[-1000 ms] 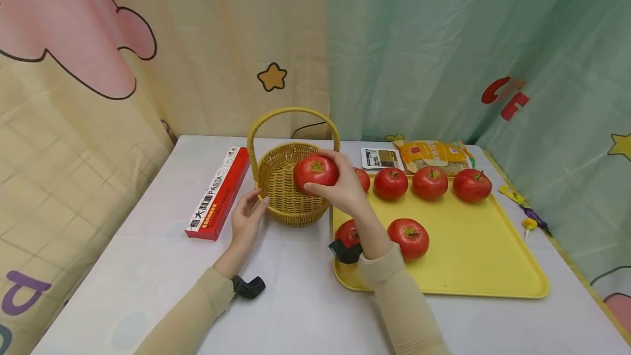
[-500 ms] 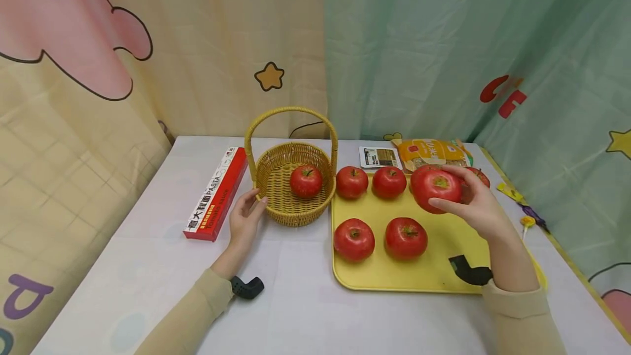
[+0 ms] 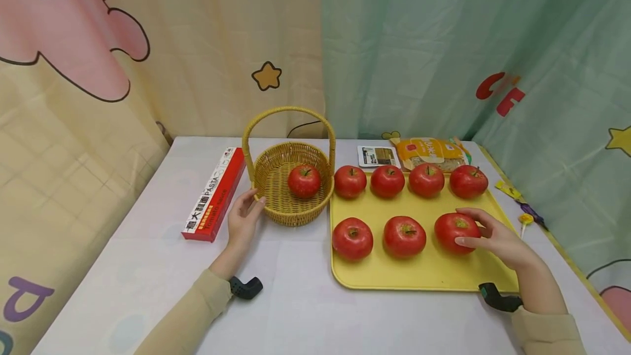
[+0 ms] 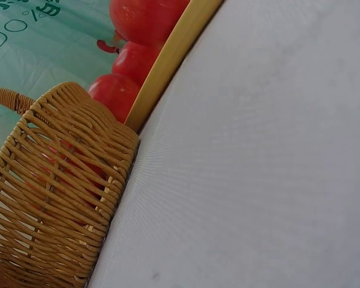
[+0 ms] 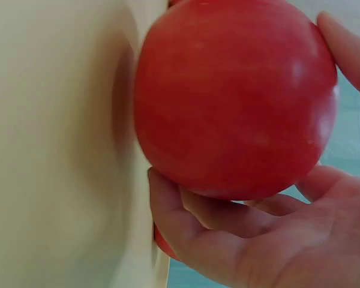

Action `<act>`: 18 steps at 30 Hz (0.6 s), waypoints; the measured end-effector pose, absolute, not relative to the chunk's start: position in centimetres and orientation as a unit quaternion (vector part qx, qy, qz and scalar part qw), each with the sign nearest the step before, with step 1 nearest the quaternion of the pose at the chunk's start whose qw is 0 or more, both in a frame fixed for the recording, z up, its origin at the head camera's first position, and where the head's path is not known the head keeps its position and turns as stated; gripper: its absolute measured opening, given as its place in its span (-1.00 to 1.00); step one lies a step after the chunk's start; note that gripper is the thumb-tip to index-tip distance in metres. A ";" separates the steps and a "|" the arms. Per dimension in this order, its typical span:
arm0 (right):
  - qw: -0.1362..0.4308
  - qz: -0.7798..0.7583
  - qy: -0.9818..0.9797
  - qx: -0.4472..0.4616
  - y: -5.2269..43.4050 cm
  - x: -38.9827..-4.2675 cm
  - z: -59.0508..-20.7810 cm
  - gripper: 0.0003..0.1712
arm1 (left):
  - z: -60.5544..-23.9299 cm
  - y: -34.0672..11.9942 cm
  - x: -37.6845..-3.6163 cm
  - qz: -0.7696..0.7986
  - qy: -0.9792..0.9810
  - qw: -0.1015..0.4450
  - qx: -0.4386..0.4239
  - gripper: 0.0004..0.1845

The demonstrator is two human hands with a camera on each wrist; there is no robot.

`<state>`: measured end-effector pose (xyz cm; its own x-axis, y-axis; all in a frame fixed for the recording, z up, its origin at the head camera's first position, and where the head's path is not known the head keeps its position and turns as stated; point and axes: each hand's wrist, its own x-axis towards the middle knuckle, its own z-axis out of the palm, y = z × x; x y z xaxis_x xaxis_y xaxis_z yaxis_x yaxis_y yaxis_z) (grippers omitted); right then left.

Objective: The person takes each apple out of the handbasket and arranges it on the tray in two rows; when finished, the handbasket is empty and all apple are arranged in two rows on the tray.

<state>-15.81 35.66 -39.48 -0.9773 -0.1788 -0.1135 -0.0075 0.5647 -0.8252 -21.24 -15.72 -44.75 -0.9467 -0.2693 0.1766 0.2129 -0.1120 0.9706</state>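
The right hand (image 3: 498,237) lay at the lower right of the head view, its fingers (image 5: 186,240) curled round a red apple (image 3: 455,232) that rested on the yellow tray (image 3: 468,273). This apple sat at the right end of the tray's front row, just beside two more apples (image 3: 404,236). In the right wrist view the fingers wrapped under and over the apple, which touched the tray surface.

The left hand (image 3: 245,221) rested left of centre, its fingers loosely spread against the near left wall of the wicker basket (image 3: 276,201). The basket stood on the white tabletop (image 3: 296,311), just left of the tray, with one apple (image 3: 304,181) inside it under the arched handle (image 3: 288,114). The left wrist view showed the basket's woven wall close up beside the tray edge.

A back row of four apples (image 3: 426,179) lined the far side of the tray. A red pasta box (image 3: 215,193) lay left of the basket, near the left hand. Behind the tray lay an orange packet (image 3: 431,152) and a small white card (image 3: 377,156). A lollipop (image 3: 526,222) lay at the tabletop's right edge
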 end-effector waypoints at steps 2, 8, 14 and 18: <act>0.101 -0.464 0.878 -0.061 35.7 -15.8 -39.7 -0.27 | -45.2 -15.8 -21.5 -0.746 -0.645 0.165 0.023 -0.57; 0.117 -0.472 0.870 -0.083 35.7 -15.7 -40.0 -0.26 | -45.4 -15.8 -21.4 -0.741 -0.651 0.164 0.026 -0.58; 0.126 -0.472 0.868 -0.090 35.8 -15.8 -39.8 -0.24 | -45.4 -15.8 -21.5 -0.740 -0.651 0.166 0.018 -0.58; 0.131 -0.472 0.867 -0.092 35.7 -15.9 -39.5 -0.22 | -45.4 -15.8 -21.5 -0.742 -0.648 0.171 0.010 -0.58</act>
